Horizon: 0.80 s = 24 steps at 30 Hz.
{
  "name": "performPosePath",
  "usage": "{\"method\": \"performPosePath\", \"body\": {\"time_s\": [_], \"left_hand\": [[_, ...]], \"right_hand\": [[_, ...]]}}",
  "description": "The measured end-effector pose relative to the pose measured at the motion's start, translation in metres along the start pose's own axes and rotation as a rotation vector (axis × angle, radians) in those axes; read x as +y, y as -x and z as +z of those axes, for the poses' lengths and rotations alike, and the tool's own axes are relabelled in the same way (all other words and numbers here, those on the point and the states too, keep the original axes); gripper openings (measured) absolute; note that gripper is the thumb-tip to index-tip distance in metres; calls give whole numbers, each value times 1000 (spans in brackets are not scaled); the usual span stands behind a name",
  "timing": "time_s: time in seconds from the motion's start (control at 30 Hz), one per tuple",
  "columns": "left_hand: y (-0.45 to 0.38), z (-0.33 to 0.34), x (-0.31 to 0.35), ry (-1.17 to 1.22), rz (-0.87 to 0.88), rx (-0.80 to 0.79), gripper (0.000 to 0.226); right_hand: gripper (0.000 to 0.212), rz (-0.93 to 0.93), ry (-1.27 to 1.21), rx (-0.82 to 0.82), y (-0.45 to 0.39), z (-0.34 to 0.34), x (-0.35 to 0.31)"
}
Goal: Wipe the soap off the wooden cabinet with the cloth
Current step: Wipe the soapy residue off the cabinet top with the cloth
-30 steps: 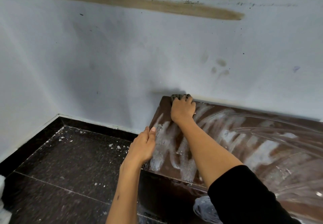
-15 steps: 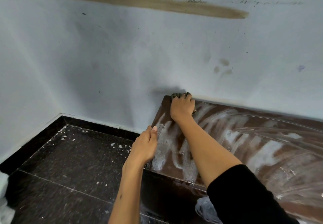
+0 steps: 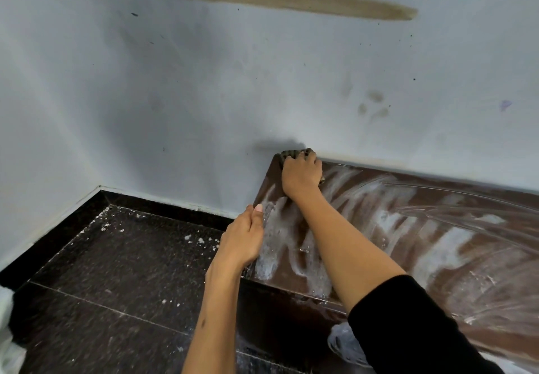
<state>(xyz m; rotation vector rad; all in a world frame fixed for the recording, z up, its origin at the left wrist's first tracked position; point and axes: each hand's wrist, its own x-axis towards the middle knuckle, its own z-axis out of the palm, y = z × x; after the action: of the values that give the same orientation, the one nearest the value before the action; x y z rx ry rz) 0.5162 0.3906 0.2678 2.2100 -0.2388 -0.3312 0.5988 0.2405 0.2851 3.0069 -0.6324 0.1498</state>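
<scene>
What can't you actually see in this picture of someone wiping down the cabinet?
Head view only:
- The cloth: mostly covered by the right hand that grips it; its size and pattern are unclear.
- The cabinet: cut off by the right edge; its front is hidden below.
- The left hand: its fingertips are hidden behind the hand at the cabinet's edge.
- The shoe: partly behind the black sleeve.

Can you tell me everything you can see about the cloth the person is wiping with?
Only a little of the cloth shows. It looks dark, greyish green and bunched up, peeking out above the knuckles and beside the right hand, which grips it and hides most of it. It sits on the far left corner of the brown wooden cabinet, right by the wall. White soap streaks lie nearby.
</scene>
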Motion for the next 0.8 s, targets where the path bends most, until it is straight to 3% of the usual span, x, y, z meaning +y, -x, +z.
{"method": "performPosePath", "body": {"time_s": [0.2, 0.4, 0.8], "left_hand": [[0, 1, 0, -7, -8, 4, 57], [-1, -1, -5, 6, 7, -12, 58], [-3, 1, -5, 25, 26, 9, 56]], "right_hand": [[39, -223, -56, 97, 17, 10, -10], [38, -87, -64, 1, 5, -2, 2], [34, 27, -147, 6, 23, -2, -19]]}}
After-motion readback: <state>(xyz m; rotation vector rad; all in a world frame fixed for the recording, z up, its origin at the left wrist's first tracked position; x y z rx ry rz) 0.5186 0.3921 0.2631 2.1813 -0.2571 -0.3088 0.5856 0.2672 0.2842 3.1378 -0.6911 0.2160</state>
